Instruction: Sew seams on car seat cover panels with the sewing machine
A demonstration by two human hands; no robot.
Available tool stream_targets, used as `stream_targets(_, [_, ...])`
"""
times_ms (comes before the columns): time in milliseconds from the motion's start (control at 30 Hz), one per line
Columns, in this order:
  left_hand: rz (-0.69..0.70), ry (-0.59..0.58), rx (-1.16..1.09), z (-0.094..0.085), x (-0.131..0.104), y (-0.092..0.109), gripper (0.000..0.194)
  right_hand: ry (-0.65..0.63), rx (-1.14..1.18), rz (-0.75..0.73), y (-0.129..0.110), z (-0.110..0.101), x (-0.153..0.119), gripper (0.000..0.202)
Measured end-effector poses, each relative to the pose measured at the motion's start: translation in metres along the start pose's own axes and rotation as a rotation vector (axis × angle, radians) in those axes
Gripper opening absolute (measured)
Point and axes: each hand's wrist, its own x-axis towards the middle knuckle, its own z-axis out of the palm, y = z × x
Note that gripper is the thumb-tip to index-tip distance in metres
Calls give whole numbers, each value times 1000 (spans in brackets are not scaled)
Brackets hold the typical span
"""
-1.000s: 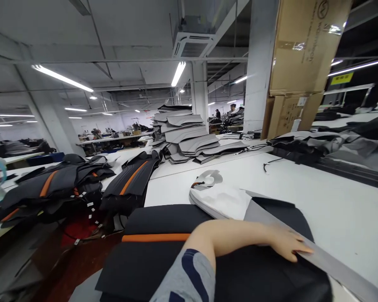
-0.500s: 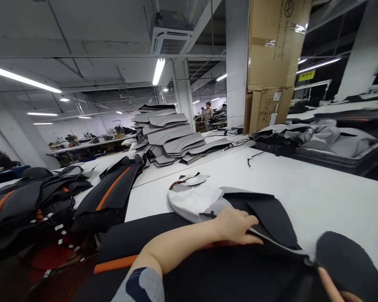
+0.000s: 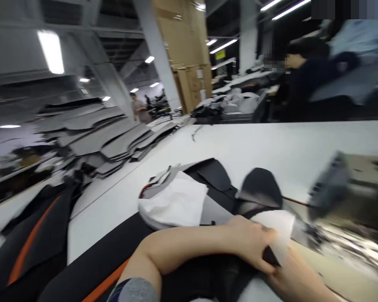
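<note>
The left hand [image 3: 253, 243] pinches the white flap [image 3: 282, 228] above the dark fabric [image 3: 204, 272], at the near side of the desk [image 3: 271, 142]. The right hand [image 3: 297, 274] is against the left's fingertips; blur and overlap hide whether its grip is closed. The step in hand looks like handling the flap's edge, near the machine [image 3: 368, 172]. The next move seems to call for a steady, even hold.

At the white table's [image 3: 271, 142] near side: two hands [image 3: 250, 239], two orange-striped black panels [image 3: 47, 247], two white fabric pieces [image 3: 174, 201]. On its left: one grey panel stack [image 3: 105, 140]. At its right: one sewing machine [image 3: 368, 186]. Beyond it: at least two people [image 3: 311, 79].
</note>
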Motion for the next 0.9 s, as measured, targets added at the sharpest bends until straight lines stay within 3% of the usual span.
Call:
stream_targets(100, [77, -52, 13, -4, 10, -13, 76, -133, 102, 100, -19, -20, -13, 17])
stream_targets(200, [32, -31, 65, -8, 18, -24, 66, -22, 11, 120, -31, -17, -5, 26])
stream_targets(300, [-8, -51, 121, -10, 20, -16, 65, 127, -232, 85, -34, -5, 4, 19])
stream_targets(400, [-58, -122, 190, -17, 18, 0, 61, 105, -299, -15, -29, -10, -2, 17])
stream_targets(500, [-30, -194, 175, -26, 20, 12, 57, 62, -255, -81, -19, -31, -25, 24])
stream_targets(633, [114, -205, 60, -23, 40, 16, 59, 54, -257, -17, -19, -49, -51, 24])
stream_targets(767, [153, -91, 65, -11, 59, 11, 73, 98, -276, 103, -33, -43, -52, 24])
stream_targets(900, [201, -150, 74, -13, 56, 11, 71, 120, -310, 92, -43, -38, -46, 36])
